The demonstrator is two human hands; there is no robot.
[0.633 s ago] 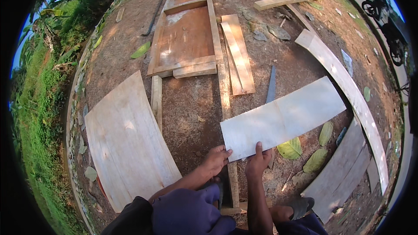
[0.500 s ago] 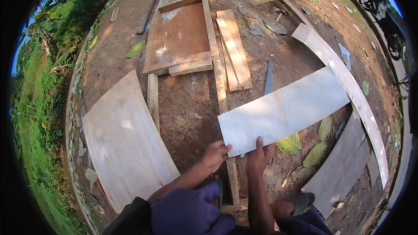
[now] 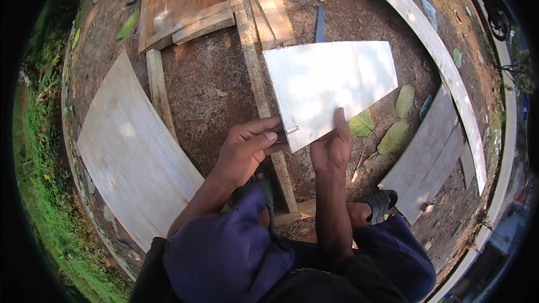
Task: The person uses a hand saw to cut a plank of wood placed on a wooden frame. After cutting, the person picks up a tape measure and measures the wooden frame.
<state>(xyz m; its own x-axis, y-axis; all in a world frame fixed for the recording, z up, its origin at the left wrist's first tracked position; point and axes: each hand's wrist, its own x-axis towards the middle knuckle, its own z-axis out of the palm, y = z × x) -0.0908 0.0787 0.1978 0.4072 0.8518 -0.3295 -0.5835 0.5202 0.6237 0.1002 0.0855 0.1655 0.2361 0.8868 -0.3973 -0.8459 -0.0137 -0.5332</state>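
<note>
A pale plywood board (image 3: 337, 81), tilted up toward me, is held above the ground. My right hand (image 3: 332, 148) grips its lower edge, thumb on the face and the fingers hidden underneath. At the board's near left corner my left hand (image 3: 247, 151) has its fingers stretched and apart. Their tips go out of sight behind the board's edge, while the thumb stays off its face. A small slit-like mark shows close to that corner. Just past the far edge a saw blade (image 3: 320, 25) sticks out, the rest of the saw hidden by the board.
A large plywood sheet (image 3: 132, 146) lies at left, a grey board (image 3: 424, 157) at right beneath a long pale strip (image 3: 435, 39). Ahead are a wooden frame (image 3: 191, 22) and loose planks (image 3: 268, 5). A long timber (image 3: 264, 106) runs between my feet. Leaves (image 3: 394, 137) litter the soil.
The board has been drawn closer and tipped up, so its face looks shorter. My left thumb has come off its corner and those fingers have spread. The view has shifted downward.
</note>
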